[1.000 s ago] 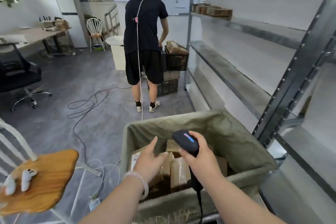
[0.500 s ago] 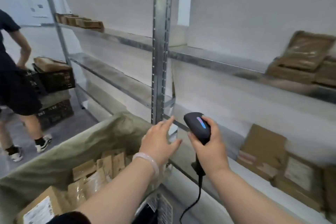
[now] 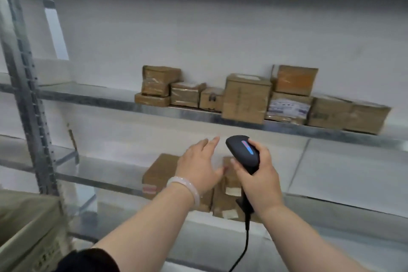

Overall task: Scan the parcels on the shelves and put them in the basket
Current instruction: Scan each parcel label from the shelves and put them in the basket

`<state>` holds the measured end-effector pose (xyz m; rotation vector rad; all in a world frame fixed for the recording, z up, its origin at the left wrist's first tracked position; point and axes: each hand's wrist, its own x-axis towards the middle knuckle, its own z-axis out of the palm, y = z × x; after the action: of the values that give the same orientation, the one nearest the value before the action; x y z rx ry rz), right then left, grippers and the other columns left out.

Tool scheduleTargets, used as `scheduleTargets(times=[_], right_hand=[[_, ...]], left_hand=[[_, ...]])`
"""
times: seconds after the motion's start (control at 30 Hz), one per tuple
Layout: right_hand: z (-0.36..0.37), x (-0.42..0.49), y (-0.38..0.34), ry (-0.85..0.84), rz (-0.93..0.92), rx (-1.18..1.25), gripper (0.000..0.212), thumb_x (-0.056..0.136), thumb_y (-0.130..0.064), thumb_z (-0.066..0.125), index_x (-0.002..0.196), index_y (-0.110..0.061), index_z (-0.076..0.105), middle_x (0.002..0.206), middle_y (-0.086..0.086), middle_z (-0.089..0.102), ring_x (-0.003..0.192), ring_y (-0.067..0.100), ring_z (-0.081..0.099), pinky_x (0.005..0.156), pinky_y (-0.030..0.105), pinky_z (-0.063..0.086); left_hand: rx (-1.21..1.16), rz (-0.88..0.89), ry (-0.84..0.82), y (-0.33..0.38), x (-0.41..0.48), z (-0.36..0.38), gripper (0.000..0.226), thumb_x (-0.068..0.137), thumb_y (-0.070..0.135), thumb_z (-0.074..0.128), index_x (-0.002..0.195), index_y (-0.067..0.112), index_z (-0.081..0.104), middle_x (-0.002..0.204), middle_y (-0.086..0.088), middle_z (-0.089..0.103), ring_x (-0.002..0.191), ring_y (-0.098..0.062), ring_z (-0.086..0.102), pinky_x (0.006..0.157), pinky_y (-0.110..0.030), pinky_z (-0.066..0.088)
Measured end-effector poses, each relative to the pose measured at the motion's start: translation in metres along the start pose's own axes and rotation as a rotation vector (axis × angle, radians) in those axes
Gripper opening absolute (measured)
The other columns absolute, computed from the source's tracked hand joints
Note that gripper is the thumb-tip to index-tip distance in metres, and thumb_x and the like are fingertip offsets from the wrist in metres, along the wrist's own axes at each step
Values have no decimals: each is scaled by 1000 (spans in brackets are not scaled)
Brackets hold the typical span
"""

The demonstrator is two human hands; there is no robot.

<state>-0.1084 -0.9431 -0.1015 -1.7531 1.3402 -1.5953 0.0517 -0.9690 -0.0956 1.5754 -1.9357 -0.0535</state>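
With the basket (image 3: 28,227) now left behind at the lower-left edge, the left hand (image 3: 198,168) is stretched, grip apart and empty, toward parcels (image 3: 159,172) on the lower shelf (image 3: 103,171), the scanner (image 3: 242,153) clamped in the right hand (image 3: 260,181), and a fresh pick is judged begun.

Bare shelf (image 3: 88,95) left of upper parcels (image 3: 245,98), lower parcels (image 3: 159,172) just behind left hand (image 3: 198,168)

Brown parcels (image 3: 246,98) are being shown on silver-grey shelves (image 3: 88,97); the black barcode scanner (image 3: 238,157) is being lit by a blue-pink stripe (image 3: 246,147); a milky-white bracelet (image 3: 185,185) is being worn.
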Motion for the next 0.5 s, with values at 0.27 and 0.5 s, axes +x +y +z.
scheduleTargets(times=[0.27, 0.5], right_hand=[[-167, 28, 19, 166, -26, -137, 55, 83, -34, 74, 128, -44, 44, 115, -21, 58, 103, 0, 58, 79, 10, 44], [-252, 51, 31, 299, 0, -222, 54, 83, -34, 74, 127, -44, 45, 115, -19, 59, 99, 4, 60, 74, 10, 43]], left_hand=[[-89, 171, -68, 163, 49, 46, 79, 90, 57, 55, 156, 38, 15, 162, 5, 26, 148, -18, 24, 118, -41, 29], [-200, 288, -134, 252, 89, 76, 81, 89, 58, 56, 156, 36, 17, 160, 4, 28, 148, -22, 25, 119, -46, 29]])
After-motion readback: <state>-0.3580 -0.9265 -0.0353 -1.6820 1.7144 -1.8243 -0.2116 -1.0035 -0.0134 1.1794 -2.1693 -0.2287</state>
